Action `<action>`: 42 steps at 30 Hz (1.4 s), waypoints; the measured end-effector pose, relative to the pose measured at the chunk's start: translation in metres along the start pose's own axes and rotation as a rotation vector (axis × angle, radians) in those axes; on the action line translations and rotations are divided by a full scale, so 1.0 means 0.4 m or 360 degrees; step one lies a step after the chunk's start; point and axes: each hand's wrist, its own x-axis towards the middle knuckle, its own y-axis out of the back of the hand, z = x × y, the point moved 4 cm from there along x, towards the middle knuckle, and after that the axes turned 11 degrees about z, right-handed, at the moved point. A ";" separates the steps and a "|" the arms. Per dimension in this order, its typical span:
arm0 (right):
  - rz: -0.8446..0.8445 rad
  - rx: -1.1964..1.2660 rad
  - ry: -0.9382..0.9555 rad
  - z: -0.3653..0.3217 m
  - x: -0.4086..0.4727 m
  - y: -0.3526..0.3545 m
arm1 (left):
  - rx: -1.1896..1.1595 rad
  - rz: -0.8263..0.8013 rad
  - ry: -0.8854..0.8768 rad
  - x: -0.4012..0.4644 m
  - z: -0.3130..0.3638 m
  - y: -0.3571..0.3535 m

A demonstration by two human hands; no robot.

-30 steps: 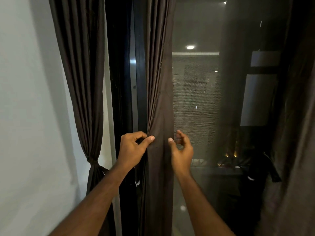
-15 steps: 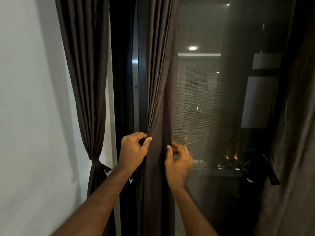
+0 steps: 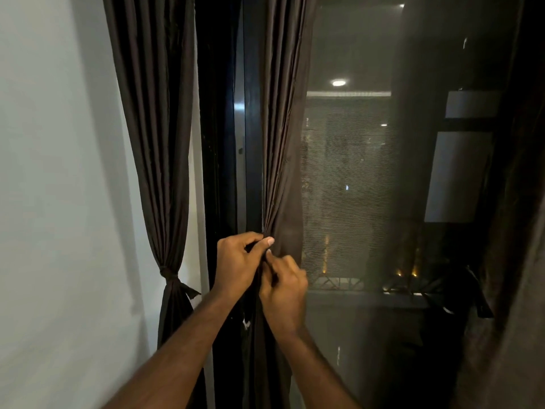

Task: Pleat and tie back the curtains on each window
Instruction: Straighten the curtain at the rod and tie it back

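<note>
A dark brown curtain point(image 3: 281, 143) hangs down the middle of the window, its folds drawn together at waist height. My left hand point(image 3: 236, 264) pinches the gathered pleats between thumb and fingers. My right hand point(image 3: 284, 287) sits just right of it, fingers curled round the curtain's right edge and pressed against the left hand. A second dark curtain point(image 3: 156, 143) hangs at the left, bound by a knotted tie-back point(image 3: 171, 274). A third dark curtain point(image 3: 513, 261) fills the right edge.
A white wall point(image 3: 59, 202) takes up the left side. A black window frame point(image 3: 236, 143) stands between the two left curtains. A mesh screen point(image 3: 348, 187) covers the dark glass, with reflected lights. A dark strap point(image 3: 477, 293) hangs low at the right.
My right hand has moved left, taking the curtain's free edge over to the left hand's bunch. The left hand keeps its pinch on the pleats.
</note>
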 end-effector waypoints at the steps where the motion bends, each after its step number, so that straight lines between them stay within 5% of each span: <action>1: -0.0003 -0.0029 0.0041 -0.002 0.000 -0.001 | -0.0013 -0.0008 0.0005 0.000 0.000 0.001; 10: -0.0143 0.0208 0.0238 -0.003 0.011 0.000 | 0.0050 -0.0105 -0.0033 0.020 -0.001 0.013; 15: 0.0052 0.0529 -0.0615 0.117 0.068 0.043 | 0.0026 -0.0160 0.0047 0.024 -0.003 0.031; 20: -0.0230 0.0826 -0.1139 0.210 0.118 0.000 | -0.0044 -0.0202 0.0087 0.024 -0.007 0.033; 26: 0.0109 0.0711 -0.1083 0.195 0.117 0.040 | -0.0025 -0.0112 0.0082 0.027 -0.015 0.036; 29: 0.0308 0.0299 -0.0763 0.128 0.088 0.077 | 0.0084 0.0063 0.0030 0.018 -0.009 0.031; 32: 0.0301 0.0118 -0.0379 0.058 0.062 0.081 | 0.0246 0.0196 -0.0036 0.009 -0.011 0.020; 42: 0.0045 0.0097 -0.0005 -0.007 -0.007 -0.009 | 0.0165 0.0202 0.0020 -0.001 -0.010 -0.001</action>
